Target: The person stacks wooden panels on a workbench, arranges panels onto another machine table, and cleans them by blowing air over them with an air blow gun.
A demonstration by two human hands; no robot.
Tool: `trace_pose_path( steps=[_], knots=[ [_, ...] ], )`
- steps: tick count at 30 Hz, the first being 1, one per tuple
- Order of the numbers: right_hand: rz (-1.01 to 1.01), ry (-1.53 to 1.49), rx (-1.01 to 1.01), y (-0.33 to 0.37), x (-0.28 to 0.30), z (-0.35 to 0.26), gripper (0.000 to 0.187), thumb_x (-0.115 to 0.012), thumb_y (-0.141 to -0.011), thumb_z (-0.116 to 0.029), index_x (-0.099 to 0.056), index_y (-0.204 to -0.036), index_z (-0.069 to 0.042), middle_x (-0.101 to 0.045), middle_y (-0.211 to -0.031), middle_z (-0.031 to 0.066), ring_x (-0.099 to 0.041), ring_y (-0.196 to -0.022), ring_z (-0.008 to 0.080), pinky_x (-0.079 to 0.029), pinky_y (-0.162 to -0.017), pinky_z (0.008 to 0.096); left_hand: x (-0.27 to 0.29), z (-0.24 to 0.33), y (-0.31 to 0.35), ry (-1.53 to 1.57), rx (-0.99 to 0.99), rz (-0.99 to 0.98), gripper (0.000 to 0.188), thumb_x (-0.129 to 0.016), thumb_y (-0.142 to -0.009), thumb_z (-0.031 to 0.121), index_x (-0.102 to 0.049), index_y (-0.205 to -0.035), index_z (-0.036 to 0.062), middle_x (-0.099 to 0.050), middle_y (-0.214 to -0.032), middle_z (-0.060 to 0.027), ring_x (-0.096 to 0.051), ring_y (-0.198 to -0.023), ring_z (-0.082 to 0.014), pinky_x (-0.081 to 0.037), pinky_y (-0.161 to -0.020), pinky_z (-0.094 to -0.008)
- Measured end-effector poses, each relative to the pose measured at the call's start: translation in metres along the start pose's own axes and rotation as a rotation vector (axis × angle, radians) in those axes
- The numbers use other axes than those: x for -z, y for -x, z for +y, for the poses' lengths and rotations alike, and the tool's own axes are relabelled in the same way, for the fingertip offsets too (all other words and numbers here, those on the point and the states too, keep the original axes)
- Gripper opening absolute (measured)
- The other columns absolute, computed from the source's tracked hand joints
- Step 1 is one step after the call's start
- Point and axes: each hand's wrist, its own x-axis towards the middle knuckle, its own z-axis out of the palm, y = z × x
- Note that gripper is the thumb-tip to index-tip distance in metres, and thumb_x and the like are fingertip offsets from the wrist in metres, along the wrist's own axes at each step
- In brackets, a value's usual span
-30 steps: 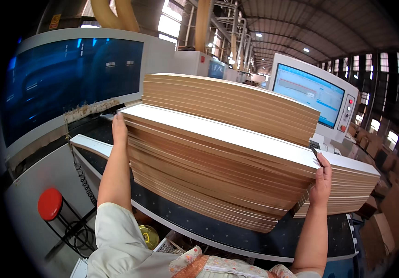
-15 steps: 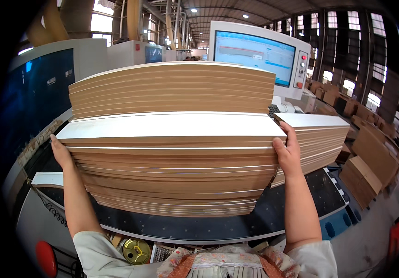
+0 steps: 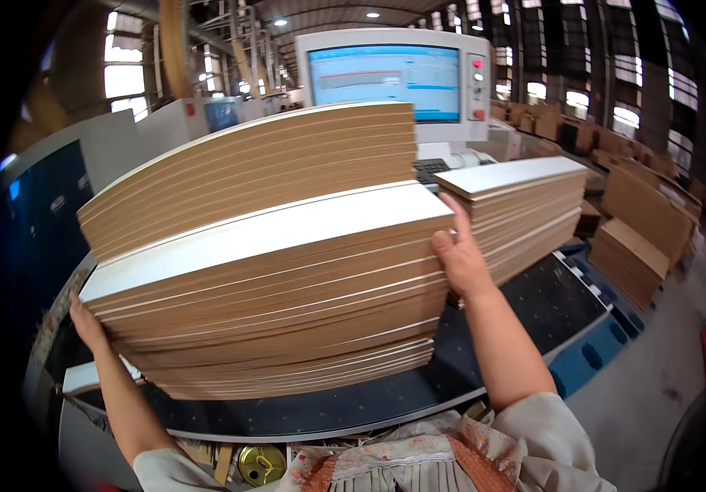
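Note:
In front of me stands a tall stack of long boards (image 3: 279,307) with a white top face and brown fibreboard edges. My left hand (image 3: 88,325) is closed on the upper boards at the left end, its fingers partly hidden. At the right end my right hand (image 3: 461,256) grips the top boards, thumb on the front edge and fingers round the end. Directly behind rises a second, taller stack of boards (image 3: 255,160). To the right of my right hand is a shorter stack of white-topped boards (image 3: 529,209).
The stacks rest on a black, dotted table (image 3: 525,320). Behind it are a monitor (image 3: 386,82) with control buttons and a keyboard (image 3: 429,168). A white board piece (image 3: 82,377) lies at left. A gold tin lid (image 3: 261,465) shows below; cardboard (image 3: 628,258) stands at right.
The view has turned and tilted, so the stacks and monitor sit further left and the boards slant up to the right. Both hands remain at the ends of the front stack.

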Motion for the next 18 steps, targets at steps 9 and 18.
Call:
trace_pose_path(
  steps=[9, 18],
  knots=[
    [0.281, -0.417, -0.597, 0.116, 0.071, 0.071, 0.06, -0.048, -0.091, -0.043, -0.031, -0.133, -0.004, -0.043, -0.13, 0.0181, -0.042, -0.121, 0.0278, -0.034, -0.096, 0.0372, 0.008, 0.131, 0.225, 0.149, 0.146, 0.033, 0.042, -0.042, -0.095, 0.025, -0.042, -0.121, -0.0072, -0.046, -0.123, -0.0177, -0.043, -0.115, -0.0256, -0.03, -0.099, -0.0346],
    [0.299, -0.394, -0.802, 0.165, 0.173, 0.105, 0.033, -0.052, -0.089, -0.022, -0.046, -0.115, -0.003, -0.058, -0.101, 0.0115, -0.058, -0.088, 0.0183, -0.045, -0.073, 0.0281, -0.053, 0.439, 0.436, 0.774, -0.297, -1.192, 0.06, -0.068, -0.071, 0.014, -0.043, -0.125, 0.0018, -0.048, -0.121, -0.019, -0.048, -0.109, -0.0293, -0.041, -0.09, -0.0396]
  ],
)
